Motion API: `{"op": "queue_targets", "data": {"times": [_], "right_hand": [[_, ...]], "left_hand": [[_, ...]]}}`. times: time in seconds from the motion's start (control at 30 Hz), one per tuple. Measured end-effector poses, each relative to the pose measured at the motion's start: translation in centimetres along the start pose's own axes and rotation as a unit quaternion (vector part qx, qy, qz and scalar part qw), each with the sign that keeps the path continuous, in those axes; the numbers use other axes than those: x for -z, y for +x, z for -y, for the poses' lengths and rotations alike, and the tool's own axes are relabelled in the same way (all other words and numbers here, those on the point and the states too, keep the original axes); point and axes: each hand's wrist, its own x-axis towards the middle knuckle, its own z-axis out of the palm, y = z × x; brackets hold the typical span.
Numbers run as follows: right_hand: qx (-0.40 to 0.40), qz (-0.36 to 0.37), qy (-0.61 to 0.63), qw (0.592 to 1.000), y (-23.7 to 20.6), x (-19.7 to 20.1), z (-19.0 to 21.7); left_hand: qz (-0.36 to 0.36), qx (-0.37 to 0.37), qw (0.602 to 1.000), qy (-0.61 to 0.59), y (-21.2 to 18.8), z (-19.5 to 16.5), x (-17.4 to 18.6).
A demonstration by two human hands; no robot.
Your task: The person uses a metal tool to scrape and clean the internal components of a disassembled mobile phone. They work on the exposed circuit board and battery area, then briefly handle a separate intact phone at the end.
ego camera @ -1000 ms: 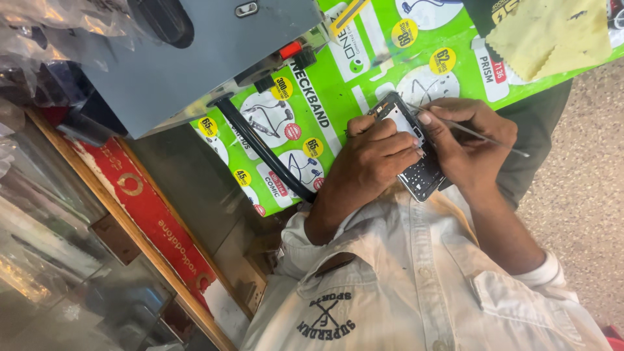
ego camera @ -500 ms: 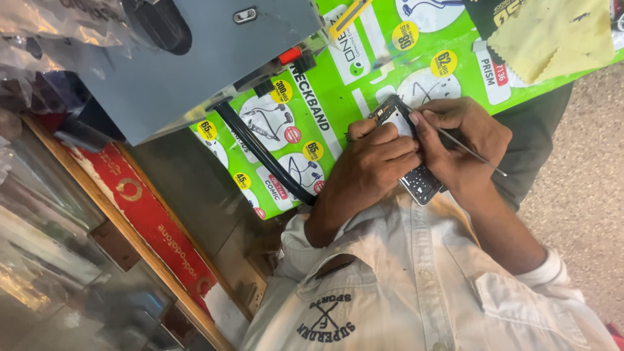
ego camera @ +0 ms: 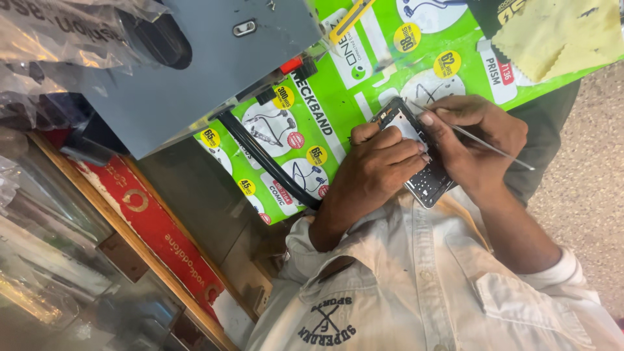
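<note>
Clear crinkled plastic bags fill the far left corner, with a long red printed strip running along a wooden ledge below them. Next comes a grey metal box, which overhangs a bright green poster-covered surface. A thick black cable crosses that surface's left edge. Near the middle of the surface's near edge, just above a white buttoned shirt, the left hand has its fingers curled tight across an opened dark phone with its inner parts bare. The phone is held tilted between both hands. The right hand touches the phone's right side, its fingers pinched together on a thin silver metal probe whose tip points at the phone's upper end. A yellow cloth lies at the surface's far right corner.
</note>
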Motion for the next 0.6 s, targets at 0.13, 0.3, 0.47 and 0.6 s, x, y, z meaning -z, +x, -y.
{"op": "queue_targets", "data": {"times": [0.13, 0.3, 0.47, 0.6], "right_hand": [[-0.021, 0.011, 0.009, 1.000, -0.2, 0.4, -0.3], [0.010, 0.023, 0.030, 0.999, 0.0, 0.3, -0.1], [0.053, 0.023, -0.063, 0.996, 0.8, 0.1, 1.1], [0.068, 0.062, -0.073, 0.993, 2.2, 0.4, 2.0]], "left_hand": [[-0.011, -0.005, 1.000, -0.005, 0.3, 0.1, 0.1], [-0.010, -0.004, 1.000, -0.001, 0.5, -0.2, -0.1], [-0.014, -0.007, 1.000, 0.005, 0.5, -0.2, -0.2], [-0.011, -0.005, 1.000, 0.000, 0.8, -0.2, 0.1]]}}
